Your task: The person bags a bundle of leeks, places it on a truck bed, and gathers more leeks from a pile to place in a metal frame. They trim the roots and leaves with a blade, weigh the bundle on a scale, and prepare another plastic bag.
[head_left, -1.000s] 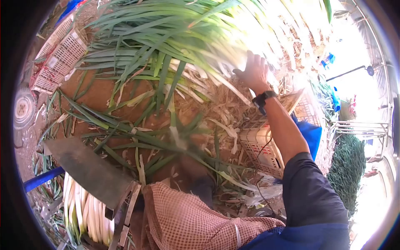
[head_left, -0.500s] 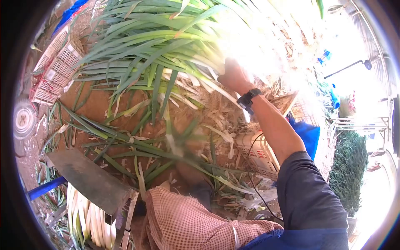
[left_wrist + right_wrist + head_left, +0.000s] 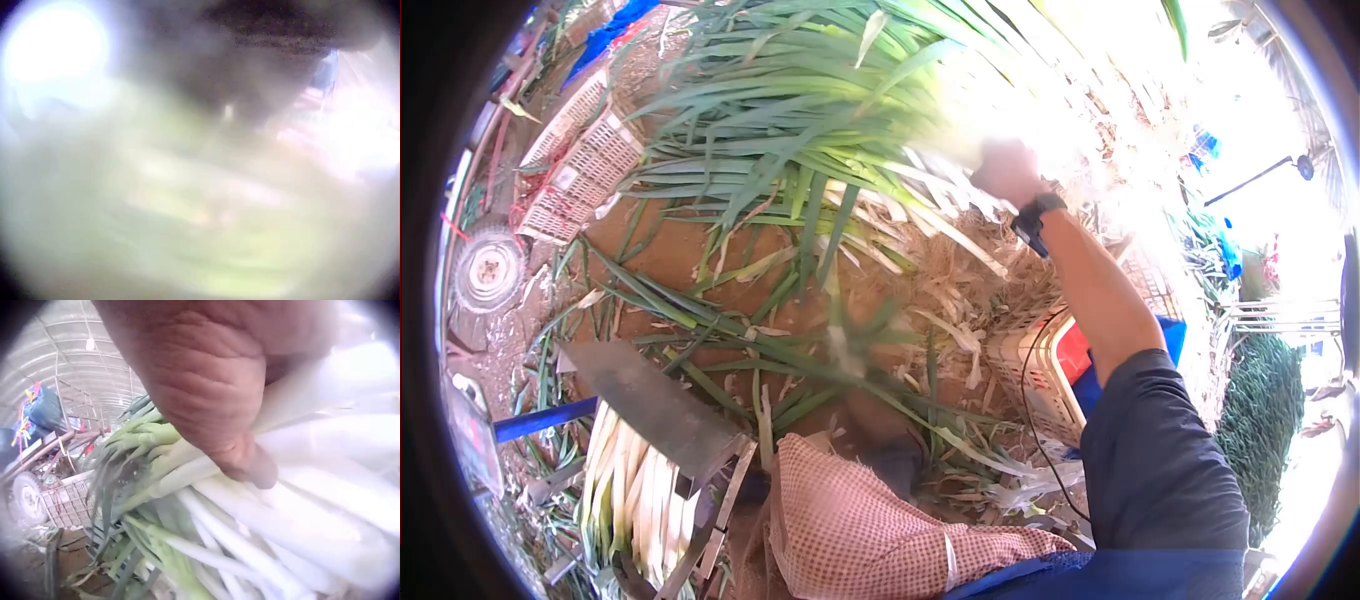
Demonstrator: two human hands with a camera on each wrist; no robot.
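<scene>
My right hand (image 3: 1008, 172) reaches into a big heap of long green onions (image 3: 800, 110) and grips white stalks there. In the right wrist view the thumb (image 3: 253, 465) bends down over the thick white stalks (image 3: 325, 487); the other fingers are mostly hidden behind the hand. A dark watch (image 3: 1037, 215) sits on that wrist. Strong glare washes out the stalks beyond the hand. The head view does not show my left hand. Its wrist view is badly blurred, with a dark shape (image 3: 231, 69) over pale green; I cannot tell what that hand holds.
Trimmed onions (image 3: 635, 490) lie in a metal-sided holder (image 3: 655, 405) at lower left. A plastic crate (image 3: 1025, 375) stands below the right forearm; another crate (image 3: 585, 175) is at far left near a wheel (image 3: 490, 270). Loose leaves (image 3: 800, 350) litter the ground.
My right hand was spread open over the white stalks, then came down and its fingers closed on them. The head view has shifted, so the scene sits further right than half a second ago.
</scene>
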